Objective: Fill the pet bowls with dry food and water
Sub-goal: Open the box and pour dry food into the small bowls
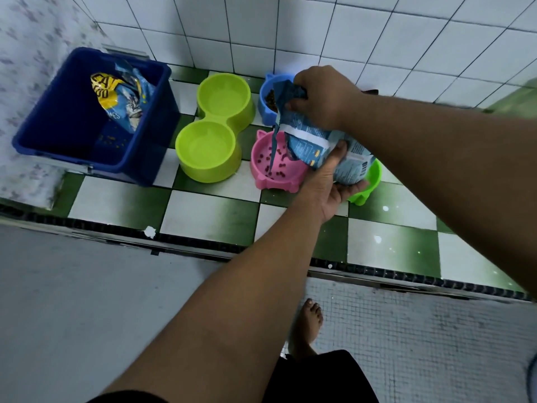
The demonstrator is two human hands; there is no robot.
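Note:
A blue dry-food bag (312,142) is tilted over the pink bowl (268,170), and brown kibble lies in that bowl. My right hand (321,96) grips the bag's torn top. My left hand (331,181) holds the bag from below. Behind it, a blue bowl (268,101) holds kibble. A lime-green double bowl (215,128) stands to the left with nothing in either cup. A bright green bowl (370,181) is mostly hidden behind the bag and my left hand.
A dark blue plastic bin (66,132) at the left holds another cat food bag (120,97). The bowls stand on a green-and-white checkered tile ledge (209,216) against a white tiled wall. My bare foot (308,324) is on the lower grey floor.

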